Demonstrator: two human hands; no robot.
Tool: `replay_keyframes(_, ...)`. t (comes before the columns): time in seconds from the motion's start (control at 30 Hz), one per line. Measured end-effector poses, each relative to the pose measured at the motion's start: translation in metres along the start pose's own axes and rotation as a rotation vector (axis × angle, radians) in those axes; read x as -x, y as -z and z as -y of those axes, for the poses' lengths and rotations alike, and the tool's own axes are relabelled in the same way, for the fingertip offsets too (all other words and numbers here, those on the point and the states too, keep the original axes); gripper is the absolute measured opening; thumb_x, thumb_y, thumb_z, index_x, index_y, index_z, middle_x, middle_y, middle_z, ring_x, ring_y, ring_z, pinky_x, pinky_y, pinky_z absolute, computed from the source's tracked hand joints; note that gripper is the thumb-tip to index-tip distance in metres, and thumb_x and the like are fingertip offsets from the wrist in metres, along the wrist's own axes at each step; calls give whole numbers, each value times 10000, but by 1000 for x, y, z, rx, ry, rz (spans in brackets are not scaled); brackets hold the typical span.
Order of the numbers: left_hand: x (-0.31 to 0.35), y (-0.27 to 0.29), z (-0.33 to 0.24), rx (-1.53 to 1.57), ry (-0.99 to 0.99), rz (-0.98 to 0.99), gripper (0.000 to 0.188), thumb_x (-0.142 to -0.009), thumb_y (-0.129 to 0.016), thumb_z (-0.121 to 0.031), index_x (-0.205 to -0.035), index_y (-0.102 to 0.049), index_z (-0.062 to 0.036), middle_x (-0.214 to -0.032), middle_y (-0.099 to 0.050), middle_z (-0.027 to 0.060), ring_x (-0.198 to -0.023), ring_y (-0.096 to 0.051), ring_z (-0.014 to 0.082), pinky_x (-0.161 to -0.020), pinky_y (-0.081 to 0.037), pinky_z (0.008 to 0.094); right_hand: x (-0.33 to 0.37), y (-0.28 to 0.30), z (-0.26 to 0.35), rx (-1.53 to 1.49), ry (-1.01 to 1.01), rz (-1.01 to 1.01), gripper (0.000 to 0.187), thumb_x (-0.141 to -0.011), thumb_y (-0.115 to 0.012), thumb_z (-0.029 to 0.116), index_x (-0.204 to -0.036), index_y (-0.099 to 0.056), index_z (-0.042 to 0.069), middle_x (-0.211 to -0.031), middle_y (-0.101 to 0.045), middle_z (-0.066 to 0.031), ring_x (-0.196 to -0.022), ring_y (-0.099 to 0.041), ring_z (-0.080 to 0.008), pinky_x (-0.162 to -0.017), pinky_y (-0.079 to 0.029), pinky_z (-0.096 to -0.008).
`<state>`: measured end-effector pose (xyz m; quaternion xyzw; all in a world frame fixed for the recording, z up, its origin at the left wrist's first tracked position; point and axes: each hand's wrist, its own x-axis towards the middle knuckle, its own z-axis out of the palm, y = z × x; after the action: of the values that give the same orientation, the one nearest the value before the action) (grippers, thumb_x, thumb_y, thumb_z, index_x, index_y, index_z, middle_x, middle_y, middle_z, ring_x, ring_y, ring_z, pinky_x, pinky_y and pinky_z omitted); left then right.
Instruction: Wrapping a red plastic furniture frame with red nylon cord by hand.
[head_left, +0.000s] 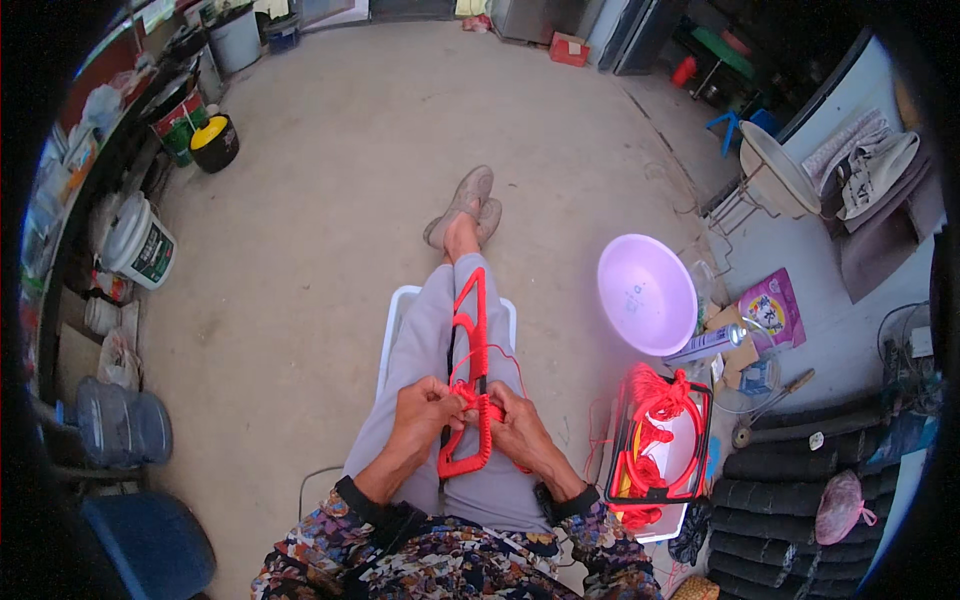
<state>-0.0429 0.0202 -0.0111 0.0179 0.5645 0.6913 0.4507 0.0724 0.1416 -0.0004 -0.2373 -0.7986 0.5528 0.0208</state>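
Observation:
A long, narrow frame (483,330), wound with red cord over much of its length, lies over my legs; short stretches show black. My left hand (428,410) pinches red cord at the frame's left side, fingers closed together. Opposite it, my right hand (515,425) is closed around the frame's right side and the cord there; its fingertips are partly hidden. A loose loop of red cord (512,353) arcs above both hands. Under my crossed, outstretched legs (415,315) shows the white edge of a stool or tub (395,315).
On my right stands a white container (670,530) with bundles of red cord (660,395) and a black frame (608,440) on top. Beyond it are a lilac basin (647,295), a spray can (708,343) and dark rolls (790,500). Buckets (140,240) and a water jug (122,425) line the left.

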Motion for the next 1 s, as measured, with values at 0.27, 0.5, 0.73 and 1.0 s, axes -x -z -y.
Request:
replay_keyframes(0.27,-10,-1,-10,2,-261,-65,107,-768,-644,3,-733,-545,-17,-704,-619,90,-589,-581,141,-553,-492,262,-11,26,21,-21,255,-207,289,-801,-639,103,-1075,-573,41,-862,-547,-107,-807,-542,-186,-649,-432,-319)
replay_keyframes(0.5,-10,-8,-24,112,-272,69,101,-787,-612,36,-753,-545,-32,-793,-624,72,-691,-568,115,-647,-473,251,-34,27,35,54,150,34,232,-832,-645,176,-996,-602,18,-788,-538,-70,-676,-512,-172,-621,-417,-295)
replay_keyframes(0.73,-12,-4,-15,170,-212,76,77,-813,-623,-37,-772,-557,-43,-847,-631,70,-794,-582,132,-696,-485,277,-22,54,38,-577,29,-368,198,-894,-594,210,-1013,-599,51,-906,-614,-41,-780,-560,-148,-718,-448,-259)
replay_keyframes(1.0,-5,-11,5,176,7,-16,78,-853,-590,-73,-846,-536,-17,-795,-610,83,-680,-589,141,-583,-498,263,56,157,-30,-1351,75,-571,261,-938,-499,354,-810,-502,126,-546,-300,71,-398,-247,-66,-365,-217,-216)
